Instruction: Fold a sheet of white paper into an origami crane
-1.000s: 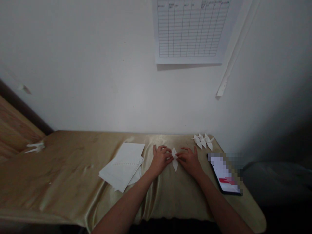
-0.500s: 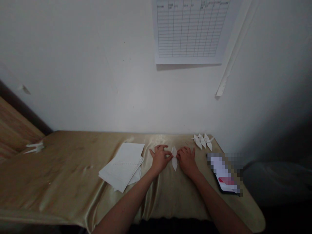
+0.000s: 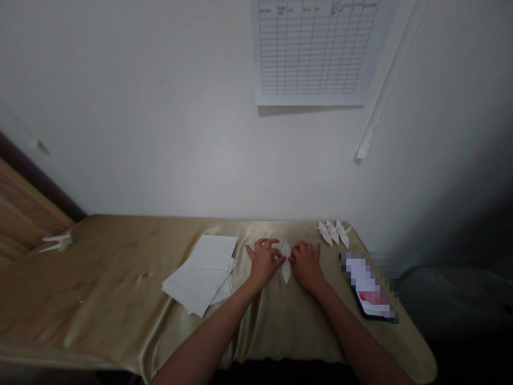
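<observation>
A narrow white folded paper (image 3: 286, 272), shaped like a long diamond, is between my two hands at the table's middle right. At its left edge, my left hand (image 3: 264, 260) pinches it with thumb and forefinger, the other fingers raised. My right hand (image 3: 306, 263) grips the opposite edge with its fingertips, the fingers curled. The paper's upper and lower points show; its middle is partly covered by my fingertips. Several sheets of white paper (image 3: 206, 256) lie stacked left of my left hand. Beyond my right hand stand three folded paper cranes (image 3: 332, 233) in a row.
A phone (image 3: 366, 289) with a blurred screen lies on the right of the table, which has a shiny gold cloth (image 3: 120, 289). Another white folded paper piece (image 3: 59, 242) sits at the far left. A printed chart (image 3: 310, 53) hangs on the wall.
The folded paper has turned slightly and stands more upright in view, with its lower tip shifted a little left. Both hands stay at its edges and have barely moved.
</observation>
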`<action>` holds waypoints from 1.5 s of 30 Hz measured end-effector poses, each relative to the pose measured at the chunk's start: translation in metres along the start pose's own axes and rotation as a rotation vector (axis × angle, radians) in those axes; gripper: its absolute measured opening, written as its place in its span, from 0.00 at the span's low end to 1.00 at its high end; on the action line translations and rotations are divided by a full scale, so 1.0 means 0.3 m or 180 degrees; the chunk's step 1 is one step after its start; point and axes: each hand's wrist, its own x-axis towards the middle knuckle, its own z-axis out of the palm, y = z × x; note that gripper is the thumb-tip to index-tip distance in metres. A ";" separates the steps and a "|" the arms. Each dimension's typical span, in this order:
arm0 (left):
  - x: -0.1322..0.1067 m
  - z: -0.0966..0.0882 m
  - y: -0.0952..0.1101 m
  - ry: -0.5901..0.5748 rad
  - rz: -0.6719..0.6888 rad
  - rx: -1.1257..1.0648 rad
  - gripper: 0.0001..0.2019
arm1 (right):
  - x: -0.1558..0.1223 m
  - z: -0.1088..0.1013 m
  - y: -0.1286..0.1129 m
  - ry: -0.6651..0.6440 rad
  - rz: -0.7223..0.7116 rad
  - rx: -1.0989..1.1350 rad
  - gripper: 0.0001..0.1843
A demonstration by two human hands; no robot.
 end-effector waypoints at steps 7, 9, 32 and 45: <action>0.003 0.012 0.007 -0.0055 -0.0001 0.0041 0.05 | 0.001 -0.006 -0.004 -0.0046 0.0107 0.0155 0.09; 0.002 0.015 0.006 -0.0073 0.0013 0.0047 0.05 | 0.002 -0.008 -0.002 -0.0043 0.0126 0.0257 0.09; 0.006 0.012 -0.009 0.0009 -0.0053 0.0108 0.02 | 0.014 -0.038 -0.026 -0.0281 0.0448 0.0229 0.15; -0.010 -0.005 0.009 -0.0060 0.0014 0.0344 0.05 | 0.003 -0.017 -0.026 -0.0223 0.0650 0.0067 0.16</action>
